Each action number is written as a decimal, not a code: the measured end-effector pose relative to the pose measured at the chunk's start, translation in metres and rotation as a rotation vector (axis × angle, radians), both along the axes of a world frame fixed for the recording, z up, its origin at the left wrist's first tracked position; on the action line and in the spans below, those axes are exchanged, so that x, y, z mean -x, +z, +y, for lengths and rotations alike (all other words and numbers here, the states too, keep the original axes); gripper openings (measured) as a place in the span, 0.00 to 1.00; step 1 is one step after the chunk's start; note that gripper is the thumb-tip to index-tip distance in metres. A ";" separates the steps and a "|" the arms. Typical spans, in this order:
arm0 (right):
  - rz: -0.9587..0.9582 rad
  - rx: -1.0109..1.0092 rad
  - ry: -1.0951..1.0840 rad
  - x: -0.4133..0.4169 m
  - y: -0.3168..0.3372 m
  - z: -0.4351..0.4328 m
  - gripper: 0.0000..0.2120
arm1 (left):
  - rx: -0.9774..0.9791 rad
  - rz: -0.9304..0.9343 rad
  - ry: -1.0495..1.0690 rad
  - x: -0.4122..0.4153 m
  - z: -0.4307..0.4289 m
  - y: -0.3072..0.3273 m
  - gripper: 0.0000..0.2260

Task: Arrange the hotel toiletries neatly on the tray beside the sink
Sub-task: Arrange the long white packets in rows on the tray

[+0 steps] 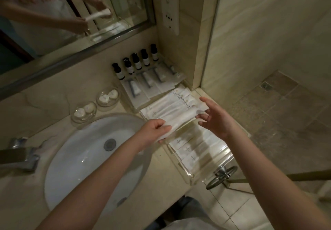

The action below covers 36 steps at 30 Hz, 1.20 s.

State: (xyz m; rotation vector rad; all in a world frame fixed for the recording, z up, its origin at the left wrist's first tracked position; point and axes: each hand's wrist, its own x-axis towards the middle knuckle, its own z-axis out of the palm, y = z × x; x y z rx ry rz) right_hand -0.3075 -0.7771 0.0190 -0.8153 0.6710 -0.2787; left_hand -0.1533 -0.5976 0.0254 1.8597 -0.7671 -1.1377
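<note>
Your left hand (154,131) pinches the 8 o'clock end of a white sachet (180,120). Your right hand (216,117) is spread open, fingertips touching the other end. The sachet is above the clear tray (190,177), at 3 o'clock from the sink (80,158). Dark bottles (138,63) line the tray's 12 o'clock end.
</note>
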 end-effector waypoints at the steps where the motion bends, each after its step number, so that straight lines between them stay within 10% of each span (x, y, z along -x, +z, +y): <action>1: 0.062 0.001 -0.014 0.002 -0.003 0.000 0.25 | 0.024 -0.089 -0.015 0.000 0.000 -0.002 0.11; 5: 0.238 0.169 -0.041 0.008 -0.008 0.005 0.15 | 0.070 -0.255 -0.146 0.013 -0.001 -0.008 0.14; 10: 0.279 0.258 -0.164 0.029 -0.006 -0.005 0.08 | -0.091 0.126 -0.107 0.028 -0.006 -0.019 0.06; 20: 0.308 0.170 -0.196 0.068 -0.022 0.009 0.08 | 0.203 0.494 0.637 0.026 -0.053 -0.002 0.03; 36: 0.192 0.648 0.104 0.047 0.034 -0.019 0.13 | -0.095 -0.110 -0.313 0.070 -0.070 0.017 0.10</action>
